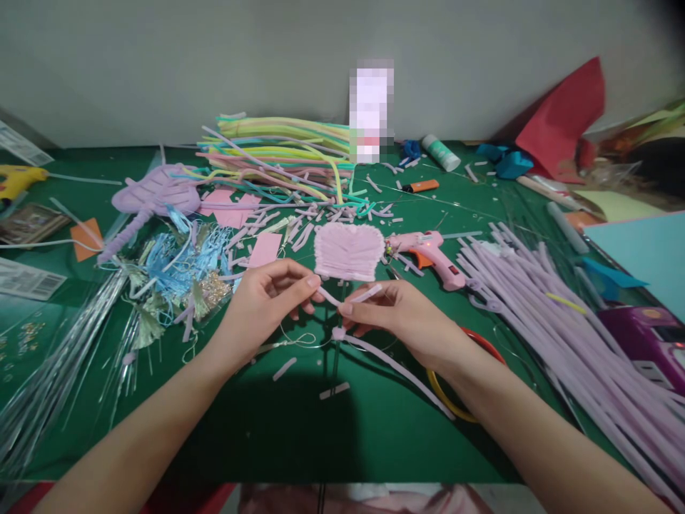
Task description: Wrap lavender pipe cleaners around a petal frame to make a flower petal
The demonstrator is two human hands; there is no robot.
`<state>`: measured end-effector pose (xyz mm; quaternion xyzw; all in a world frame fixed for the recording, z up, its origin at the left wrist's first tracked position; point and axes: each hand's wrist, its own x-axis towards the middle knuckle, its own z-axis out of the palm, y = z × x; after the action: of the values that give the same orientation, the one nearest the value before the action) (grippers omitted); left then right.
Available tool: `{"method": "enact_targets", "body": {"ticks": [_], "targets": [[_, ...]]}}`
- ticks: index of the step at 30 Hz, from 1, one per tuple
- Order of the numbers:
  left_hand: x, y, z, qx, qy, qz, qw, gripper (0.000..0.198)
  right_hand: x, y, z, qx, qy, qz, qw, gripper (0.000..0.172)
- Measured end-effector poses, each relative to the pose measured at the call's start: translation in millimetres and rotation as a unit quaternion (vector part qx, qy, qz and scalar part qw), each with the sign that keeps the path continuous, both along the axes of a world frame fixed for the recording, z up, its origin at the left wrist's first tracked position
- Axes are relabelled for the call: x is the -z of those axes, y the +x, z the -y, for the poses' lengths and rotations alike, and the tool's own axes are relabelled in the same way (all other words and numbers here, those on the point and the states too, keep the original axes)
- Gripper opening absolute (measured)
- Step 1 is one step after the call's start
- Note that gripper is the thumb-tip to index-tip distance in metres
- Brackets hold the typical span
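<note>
Between my hands runs a short lilac pipe cleaner [332, 297], pinched at both sides. My left hand [278, 289] closes thumb and finger on its left end. At its right part, my right hand [388, 307] pinches it, and a free tip sticks up past the thumb. Just beyond lies a pink fan-shaped pipe cleaner piece [349, 251] on a thin dark stem. Below my hands, a small lilac knot [339, 333] sits on that stem, with a long pipe cleaner tail [401, 371] stretching down to the right.
A pink glue gun [436, 258] lies right of centre, scissors with red-yellow handles [436, 385] under my right forearm. Lilac pipe cleaners [551, 328] spread at right, coloured ones [278, 153] at the back. Blue tassels [185, 253] and clear sticks [69, 371] lie left.
</note>
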<state>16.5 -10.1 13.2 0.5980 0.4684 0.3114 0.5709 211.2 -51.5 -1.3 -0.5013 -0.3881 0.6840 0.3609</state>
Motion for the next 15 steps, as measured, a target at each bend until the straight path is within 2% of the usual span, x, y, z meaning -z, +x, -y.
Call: {"method": "enact_targets", "body": {"ticks": [4, 7, 10, 15], "targets": [[0.9, 0.2, -2.2, 0.068, -0.087, 0.008, 0.994, 0.025, 1.3, 0.7, -0.7, 0.006, 0.000, 0.012, 1.000, 0.024], [4.4, 1.6, -0.9, 0.103, -0.150, 0.053, 0.982, 0.022, -0.3, 2.1, -1.6, 0.022, -0.002, 0.012, 1.000, 0.026], [9.3, 2.4, 0.7, 0.085, -0.160, 0.087, 0.980, 0.019, -2.3, 5.3, -2.7, 0.047, -0.002, 0.004, 0.999, 0.027], [11.5, 2.0, 0.1, 0.052, -0.168, 0.089, 0.980, 0.021, -3.6, 10.7, -4.9, 0.121, 0.002, -0.036, 0.992, 0.025]]}}
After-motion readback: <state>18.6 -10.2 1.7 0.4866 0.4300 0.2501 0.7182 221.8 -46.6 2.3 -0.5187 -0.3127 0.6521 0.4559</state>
